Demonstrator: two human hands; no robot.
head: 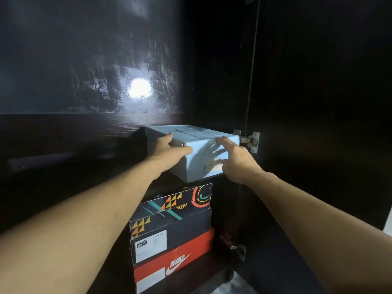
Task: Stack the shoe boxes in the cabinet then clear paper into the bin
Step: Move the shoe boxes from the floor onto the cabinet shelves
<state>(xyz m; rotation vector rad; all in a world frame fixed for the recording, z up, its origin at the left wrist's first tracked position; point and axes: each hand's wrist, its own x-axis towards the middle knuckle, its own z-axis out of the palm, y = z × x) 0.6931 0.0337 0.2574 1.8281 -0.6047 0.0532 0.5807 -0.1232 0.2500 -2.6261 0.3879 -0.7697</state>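
Observation:
A pale blue shoe box (197,145) sits on top of a stack inside a dark cabinet. Under it lies a dark box with coloured triangles and stripes (178,211), and at the bottom a red box with a white logo (180,257). My left hand (169,153) grips the blue box's near left corner, thumb on the lid. My right hand (235,160) rests with spread fingers flat against the box's front face at its right end. The box's near end sticks out over the stack's front.
The cabinet's glossy dark back panel (95,66) reflects a bright light spot. A metal hinge (252,141) sits just right of the blue box, with a second hinge (239,251) lower down. The open door (318,102) stands at the right. Dark shelf space lies left of the stack.

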